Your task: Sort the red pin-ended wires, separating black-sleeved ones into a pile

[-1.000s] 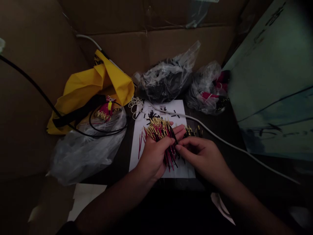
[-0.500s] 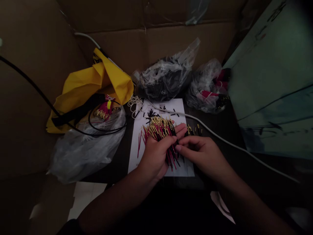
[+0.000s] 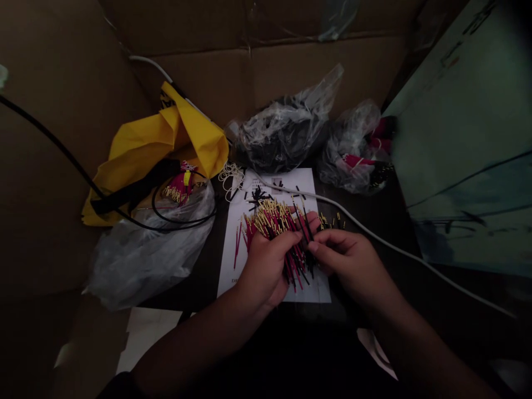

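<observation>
A thick bundle of short red and black wires [image 3: 272, 217] with gold-coloured tips is gripped in my left hand [image 3: 266, 265], thumb across it and fingers behind. At the bundle's right side, my right hand [image 3: 351, 259] pinches a thin black wire [image 3: 306, 223] between thumb and fingertips; whether it is one or two is hard to tell. Below both hands lies a printed white sheet [image 3: 233, 266]. Small black tubes [image 3: 257, 195] are scattered on its upper part. More black pieces with gold tips [image 3: 332, 221] lie just right of the sheet.
A pale cable [image 3: 366, 223] crosses the dark table behind my right hand. Clear plastic bags [image 3: 286, 133] stand at the back. To the left are a yellow bag [image 3: 137, 138], a tied red wire bundle [image 3: 179, 185] and crumpled plastic [image 3: 145, 260]. Cardboard walls [image 3: 199, 77] enclose the space.
My right hand has shifted slightly right, and a black wire now stands apart from the bundle's right side in its fingertips. My left hand keeps its hold on the bundle.
</observation>
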Demonstrator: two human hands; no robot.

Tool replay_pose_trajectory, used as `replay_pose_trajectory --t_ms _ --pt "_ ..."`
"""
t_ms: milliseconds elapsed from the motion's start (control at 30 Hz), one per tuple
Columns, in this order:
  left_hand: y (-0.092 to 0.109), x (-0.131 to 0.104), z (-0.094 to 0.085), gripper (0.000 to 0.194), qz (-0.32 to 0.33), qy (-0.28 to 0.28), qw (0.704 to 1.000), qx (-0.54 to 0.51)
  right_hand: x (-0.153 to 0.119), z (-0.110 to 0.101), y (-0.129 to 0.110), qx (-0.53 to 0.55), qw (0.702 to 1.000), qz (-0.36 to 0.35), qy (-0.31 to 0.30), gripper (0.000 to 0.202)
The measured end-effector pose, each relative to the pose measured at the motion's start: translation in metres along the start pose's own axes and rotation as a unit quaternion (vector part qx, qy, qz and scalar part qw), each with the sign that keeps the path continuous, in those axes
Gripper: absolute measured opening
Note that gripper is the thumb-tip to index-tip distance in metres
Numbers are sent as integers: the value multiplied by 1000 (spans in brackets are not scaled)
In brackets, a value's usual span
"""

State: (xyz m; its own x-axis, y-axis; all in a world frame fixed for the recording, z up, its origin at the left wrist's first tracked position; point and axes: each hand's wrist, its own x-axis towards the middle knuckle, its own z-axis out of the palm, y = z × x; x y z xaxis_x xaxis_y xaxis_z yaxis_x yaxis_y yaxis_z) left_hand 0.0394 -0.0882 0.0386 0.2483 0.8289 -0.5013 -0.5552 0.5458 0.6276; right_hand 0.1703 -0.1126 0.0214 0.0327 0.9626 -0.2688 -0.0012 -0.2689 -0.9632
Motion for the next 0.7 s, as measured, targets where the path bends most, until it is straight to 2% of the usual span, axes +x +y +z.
replay_pose_trajectory --t_ms 167,367,500,700 --pt "0 1 -2 30 -29 26 999 -31 2 2 -3 -10 1000 -11 -6 13" --pt "3 2 -7 33 -10 28 998 -62 0 6 -8 -22 999 -22 -10 13" --pt "12 -6 -15 33 -10 46 997 -61 -1 19 -12 -21 999 -23 -25 14" --pt "27 -17 -40 28 26 91 993 -71 1 48 -15 7 997 9 -82 15"
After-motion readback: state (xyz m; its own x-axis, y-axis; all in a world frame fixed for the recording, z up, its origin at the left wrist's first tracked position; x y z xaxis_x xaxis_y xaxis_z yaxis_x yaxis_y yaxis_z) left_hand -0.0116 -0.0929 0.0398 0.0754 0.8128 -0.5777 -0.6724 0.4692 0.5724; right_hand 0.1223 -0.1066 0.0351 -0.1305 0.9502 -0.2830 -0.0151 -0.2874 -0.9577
